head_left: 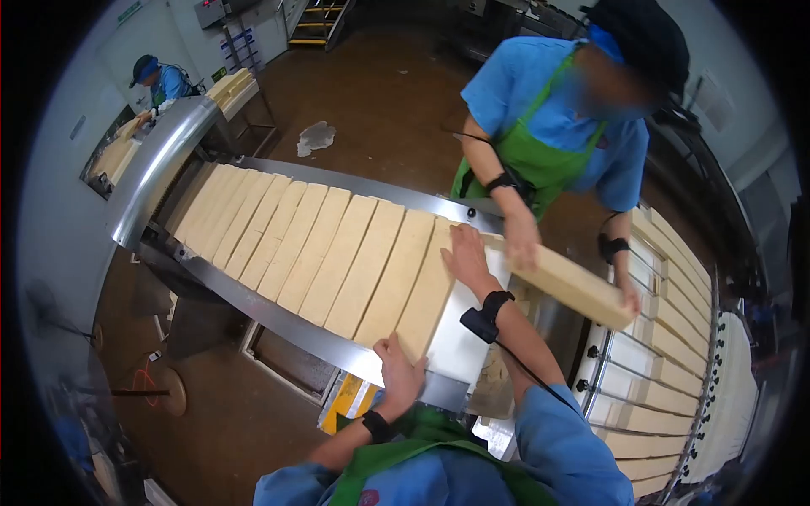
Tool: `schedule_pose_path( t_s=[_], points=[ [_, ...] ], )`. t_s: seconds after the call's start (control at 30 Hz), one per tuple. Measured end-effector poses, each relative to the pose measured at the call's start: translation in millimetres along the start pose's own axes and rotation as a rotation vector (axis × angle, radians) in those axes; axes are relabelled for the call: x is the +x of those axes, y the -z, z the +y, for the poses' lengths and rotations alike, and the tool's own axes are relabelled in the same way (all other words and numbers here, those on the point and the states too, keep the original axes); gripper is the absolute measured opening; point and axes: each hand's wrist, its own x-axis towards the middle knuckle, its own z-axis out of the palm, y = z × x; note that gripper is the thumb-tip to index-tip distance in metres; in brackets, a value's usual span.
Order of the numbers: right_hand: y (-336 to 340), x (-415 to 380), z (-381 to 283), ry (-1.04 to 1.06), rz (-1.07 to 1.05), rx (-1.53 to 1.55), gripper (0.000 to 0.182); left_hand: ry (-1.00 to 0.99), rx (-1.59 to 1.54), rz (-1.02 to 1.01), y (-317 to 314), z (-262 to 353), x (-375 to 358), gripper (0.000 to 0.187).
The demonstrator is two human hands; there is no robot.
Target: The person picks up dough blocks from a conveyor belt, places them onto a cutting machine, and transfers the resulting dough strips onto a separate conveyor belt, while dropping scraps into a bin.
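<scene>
My left hand [400, 371] is at the near end of the last pale block [429, 297] in a row lying side by side on the conveyor. The fingers are spread against the block's end. My right hand [467, 257] rests with parted fingers at the far end of that same block. Both wrists wear black bands. Just right of the block is a bare white surface [460, 325]. Across from me, a co-worker in a green apron holds another long block [574, 287] between two hands, tilted, close to my right hand.
A metal hood [160, 173] arches over the conveyor's far left end, with another person [169, 80] behind it. Metal rails [287, 299] edge the conveyor. At right, more blocks [662, 396] lie in a rack with thin rods.
</scene>
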Motion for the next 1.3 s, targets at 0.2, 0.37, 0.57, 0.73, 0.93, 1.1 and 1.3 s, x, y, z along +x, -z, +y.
schedule_pose_path(
  t_s=[0.2, 0.37, 0.57, 0.73, 0.93, 1.1, 1.3],
  points=[
    [-18, 33, 7, -0.106, -0.196, -0.265, 0.050, 0.080, -0.055, -0.177, 7, -3, 10, 0.093],
    [-17, 33, 6, -0.143, -0.170, -0.256, 0.051, 0.002, 0.001, -0.197, 4, -5, 11, 0.096],
    [4, 16, 13, -0.245, -0.132, -0.240, 0.052, 0.019, 0.056, -0.178, 2, 9, 10, 0.094],
    [18, -36, 66, -0.394, 0.033, -0.069, 0.055, -0.036, 0.220, -0.177, -6, 34, 20, 0.088],
    [47, -83, 99, -0.457, 0.071, 0.083, 0.060, -0.016, 0.419, -0.184, -34, 33, 20, 0.089],
    [42, -123, 102, -0.478, 0.093, 0.035, 0.059, -0.024, 0.422, -0.112, -59, 36, 18, 0.088],
    [130, -217, 109, -0.528, 0.591, -0.104, 0.059, -0.328, 0.321, -0.096, -93, 93, -7, 0.084]
  ],
)
